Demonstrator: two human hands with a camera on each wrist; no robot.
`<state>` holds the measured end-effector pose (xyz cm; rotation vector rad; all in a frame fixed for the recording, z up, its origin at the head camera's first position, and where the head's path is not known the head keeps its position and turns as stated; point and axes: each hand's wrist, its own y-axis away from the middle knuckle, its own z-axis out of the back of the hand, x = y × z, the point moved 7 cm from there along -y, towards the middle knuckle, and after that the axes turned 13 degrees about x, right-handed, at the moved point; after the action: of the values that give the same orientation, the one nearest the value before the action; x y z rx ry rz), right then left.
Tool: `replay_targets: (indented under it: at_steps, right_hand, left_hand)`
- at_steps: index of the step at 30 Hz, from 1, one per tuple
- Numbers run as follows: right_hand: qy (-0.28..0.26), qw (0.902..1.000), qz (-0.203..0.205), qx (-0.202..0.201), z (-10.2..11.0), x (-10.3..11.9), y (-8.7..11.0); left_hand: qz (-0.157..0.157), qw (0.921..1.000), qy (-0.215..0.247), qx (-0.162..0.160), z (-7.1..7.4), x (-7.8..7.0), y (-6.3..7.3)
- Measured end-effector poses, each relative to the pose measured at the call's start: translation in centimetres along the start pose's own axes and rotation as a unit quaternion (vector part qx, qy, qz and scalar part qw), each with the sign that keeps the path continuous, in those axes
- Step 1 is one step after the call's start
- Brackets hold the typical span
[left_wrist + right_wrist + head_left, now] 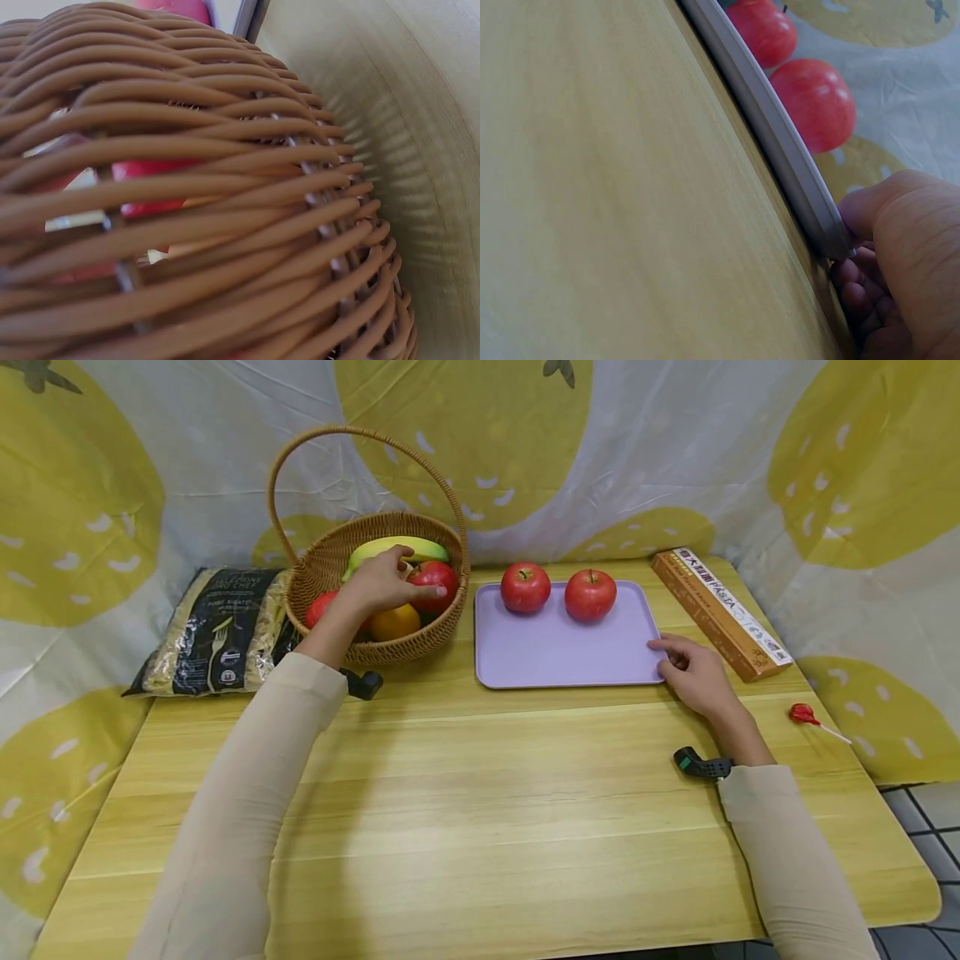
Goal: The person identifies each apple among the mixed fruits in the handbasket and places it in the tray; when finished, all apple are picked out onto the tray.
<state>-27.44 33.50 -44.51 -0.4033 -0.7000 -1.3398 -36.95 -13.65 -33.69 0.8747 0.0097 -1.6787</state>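
Note:
A wicker basket (405, 647) with a tall handle holds a banana (397, 547), a red apple (442, 581), an orange (395, 622) and another red fruit (320, 607) at its left wall. My left hand (378, 583) reaches over the rim, thumb across the front of the apple, fingers spread near its upper left side. In the left wrist view the woven wall (187, 150) hides this hand. A lilac tray (562, 660) carries two red apples (525, 587). My right hand (697, 672) pinches the tray's right edge between thumb and curled fingers.
Left of the basket lies a bag of pasta (228, 635). A long brown pasta box (720, 614) lies right of the tray, and a red lollipop (804, 714) rests near the table's right edge. Patterned cloth (525, 468) hangs behind the wooden table (510, 827).

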Motion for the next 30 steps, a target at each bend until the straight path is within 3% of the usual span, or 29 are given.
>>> replay_targets:
  at_steps: [10, 30]
  right_hand:
    - [0.001, 1.0, 0.0, -0.005, 0.0, 0.0, 0.1]
    - [0.001, 1.0, -0.003, -0.002, -0.2, -0.3, -0.2]
  left_hand:
    - [-0.003, 0.9998, 0.004, 0.019, -0.2, -0.3, -0.5]
    - [-0.034, 0.9975, -0.054, 0.03, -0.7, -0.5, -1.6]
